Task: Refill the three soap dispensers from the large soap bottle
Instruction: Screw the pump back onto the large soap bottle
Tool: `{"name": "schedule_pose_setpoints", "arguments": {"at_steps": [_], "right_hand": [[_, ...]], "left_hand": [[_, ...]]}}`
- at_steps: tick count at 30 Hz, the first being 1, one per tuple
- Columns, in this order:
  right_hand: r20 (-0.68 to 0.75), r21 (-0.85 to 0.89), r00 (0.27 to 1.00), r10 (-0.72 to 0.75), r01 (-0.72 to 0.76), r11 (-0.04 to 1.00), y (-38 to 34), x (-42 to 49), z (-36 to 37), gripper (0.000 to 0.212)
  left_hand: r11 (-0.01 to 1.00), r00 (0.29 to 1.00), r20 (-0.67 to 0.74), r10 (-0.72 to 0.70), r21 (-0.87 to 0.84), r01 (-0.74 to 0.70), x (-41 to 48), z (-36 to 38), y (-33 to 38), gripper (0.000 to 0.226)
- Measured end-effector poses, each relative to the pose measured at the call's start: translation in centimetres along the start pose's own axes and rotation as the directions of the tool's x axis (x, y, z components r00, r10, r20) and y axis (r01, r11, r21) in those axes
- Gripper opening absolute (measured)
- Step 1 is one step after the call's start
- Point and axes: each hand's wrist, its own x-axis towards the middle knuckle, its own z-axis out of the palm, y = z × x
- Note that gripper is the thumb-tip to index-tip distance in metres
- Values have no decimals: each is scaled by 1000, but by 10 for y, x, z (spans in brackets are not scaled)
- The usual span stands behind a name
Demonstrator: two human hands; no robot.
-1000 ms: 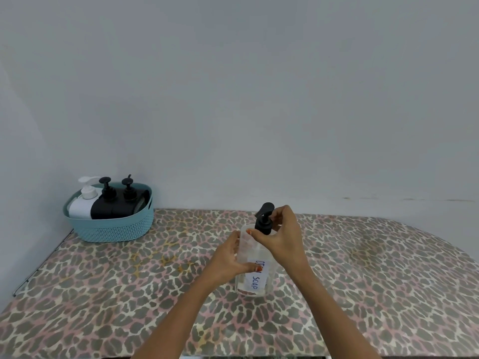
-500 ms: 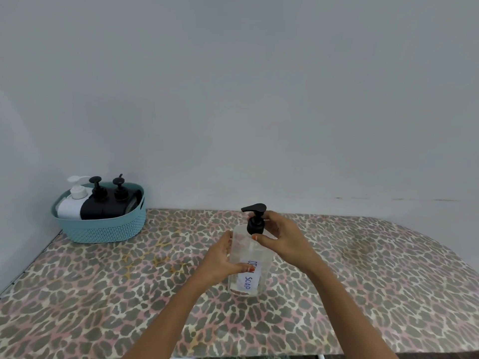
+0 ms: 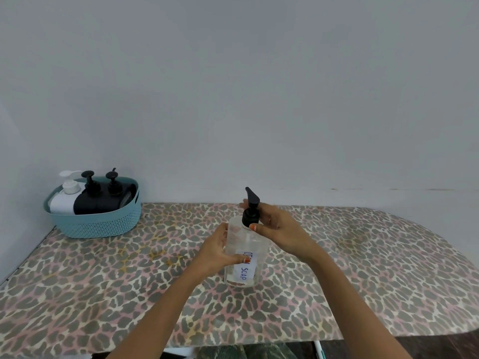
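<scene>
Head view: left hand (image 3: 217, 253) is gripping the bottle (image 3: 249, 243); right hand (image 3: 282, 229) is pinching its pump (image 3: 251, 215); hard twisting is risking tipping.

It looked like a home — a leopard-print-covered counter (image 3: 363, 268) stood against a plain pale wall (image 3: 233, 99), bearing a teal plastic basket (image 3: 98, 225) of pump bottles (image 3: 89, 203).

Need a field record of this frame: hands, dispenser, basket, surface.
left hand: grips clear dispenser body
right hand: pinches black pump collar
clear dispenser: upright on table, label reads SOAP
basket: teal, far left by wall; holds white bottle, two black pump bottles
table: leopard-print cover
</scene>
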Motion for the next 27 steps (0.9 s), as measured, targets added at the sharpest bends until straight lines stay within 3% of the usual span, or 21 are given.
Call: {"name": "schedule_pose_setpoints", "arguments": {"at_steps": [5,10,13,17,20,23,27], "right_hand": [[-231,-46,973,-17,7,999,1,5,8,28],[-476,-39,879,-19,0,999,6,12,30,40],[-385,-58,923,-14,-9,998,6,13,28,52],[-78,1,996,50,-50,999,0,6,8,55],[24,12,999,43,-43,999,-3,3,-1,43],[-37,51,999,37,-36,998,-4,5,0,37],[-245,-21,969,32,-38,999,1,9,9,33]], "left_hand": [[1000,1000,-11,-3,1,3,-1,1,1,65],[1000,1000,-13,-6,7,6,1,1,-2,62],[1000,1000,-9,-6,10,6,1,1,-2,62],[1000,1000,-1,0,16,0,1,0,-1,66],[1000,1000,-4,4,16,-4,0,0,-3,69],[1000,1000,-10,6,11,-6,-1,1,-2,67],[1000,1000,-12,4,18,-3,-1,1,0,65]]}}
